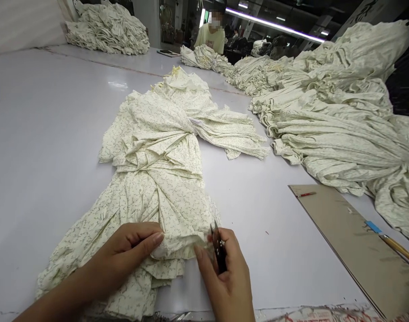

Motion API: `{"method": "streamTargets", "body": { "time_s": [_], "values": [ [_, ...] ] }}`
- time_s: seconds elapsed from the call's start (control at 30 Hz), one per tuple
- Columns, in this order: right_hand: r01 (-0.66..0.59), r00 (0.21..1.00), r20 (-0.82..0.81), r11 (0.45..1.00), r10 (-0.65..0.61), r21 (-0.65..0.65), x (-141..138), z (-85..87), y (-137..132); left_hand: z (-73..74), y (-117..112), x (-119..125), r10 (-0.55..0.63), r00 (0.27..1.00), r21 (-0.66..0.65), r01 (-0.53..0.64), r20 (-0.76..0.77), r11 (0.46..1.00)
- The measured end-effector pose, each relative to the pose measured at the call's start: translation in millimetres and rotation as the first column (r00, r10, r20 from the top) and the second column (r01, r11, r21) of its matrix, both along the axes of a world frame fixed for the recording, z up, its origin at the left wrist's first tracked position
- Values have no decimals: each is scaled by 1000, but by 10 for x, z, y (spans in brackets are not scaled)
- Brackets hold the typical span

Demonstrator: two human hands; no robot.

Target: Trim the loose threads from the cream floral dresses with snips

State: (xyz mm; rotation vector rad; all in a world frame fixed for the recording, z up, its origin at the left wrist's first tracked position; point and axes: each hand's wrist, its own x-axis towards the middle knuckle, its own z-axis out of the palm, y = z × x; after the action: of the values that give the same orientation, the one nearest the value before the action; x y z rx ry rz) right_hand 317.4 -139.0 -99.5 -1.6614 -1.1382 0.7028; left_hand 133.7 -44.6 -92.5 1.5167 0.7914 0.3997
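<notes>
A cream floral garment (157,179) lies spread lengthwise on the white table (40,134). My left hand (127,255) pinches a fold of its near hem, fingers closed on the cloth. My right hand (224,277) holds small dark thread snips (218,248), blades pointing up at the hem edge, with its thumb also touching the fabric.
More folded garments (224,129) lie beyond, and long heaps of the same cloth (342,125) run along the right side. A brown cardboard sheet (352,241) with a red pen (307,194) and a pencil (399,248) lies at right. Another pile (107,29) sits far left. A person (211,33) works at the far end.
</notes>
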Motion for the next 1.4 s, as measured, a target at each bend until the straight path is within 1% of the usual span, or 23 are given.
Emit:
{"method": "streamTargets", "body": {
  "time_s": [0.07,0.1,0.17,0.2,0.3,0.47,0.57,0.73,0.8,0.9,1.03,1.13,1.2,1.3,1.33,1.4],
  "values": [
    [-126,988,98,991,121,48,-20,22,-59,-3,-7,-4,-18,1000,-1,18,14,1000],
    [-201,969,161,978,188,62,-34,22,-81,3,-8,-4,-27,999,-2,28,18,1000],
    [-318,912,289,947,293,42,-65,-2,-101,21,-4,3,-48,999,-3,48,25,999],
    [-346,883,343,938,319,19,-80,-21,-101,31,-1,8,-54,998,0,54,28,999],
    [-346,833,457,938,311,-7,-119,-75,-82,50,6,22,-51,998,7,51,26,999],
    [-296,794,565,954,225,37,-162,-93,-78,35,4,16,-49,998,-2,50,28,999],
    [-268,811,549,962,202,43,-173,-99,-92,25,1,6,-56,998,-8,57,19,998],
    [-289,870,428,957,245,39,-167,-117,-106,35,1,3,-57,998,-12,58,20,998],
    [-277,878,417,960,236,39,-166,-122,-109,41,1,4,-60,998,-17,60,21,998],
    [-260,857,474,964,204,56,-173,-126,-112,38,1,7,-57,998,-12,57,30,998],
    [-257,787,596,963,160,81,-190,-128,-114,28,1,12,-51,998,7,51,45,999],
    [-248,778,611,965,146,86,-194,-120,-116,30,4,18,-51,998,12,50,34,999],
    [-254,817,551,964,171,79,-189,-108,-117,29,5,19,-45,998,7,45,35,999],
    [-268,906,355,962,230,60,-183,-91,-116,20,8,12,-44,998,-33,45,50,998],
    [-268,922,303,962,240,53,-183,-90,-114,17,9,8,-44,997,-48,46,56,998],
    [-260,931,275,965,241,36,-188,-100,-110,13,13,2,-45,997,-63,49,65,997]
  ]
}}
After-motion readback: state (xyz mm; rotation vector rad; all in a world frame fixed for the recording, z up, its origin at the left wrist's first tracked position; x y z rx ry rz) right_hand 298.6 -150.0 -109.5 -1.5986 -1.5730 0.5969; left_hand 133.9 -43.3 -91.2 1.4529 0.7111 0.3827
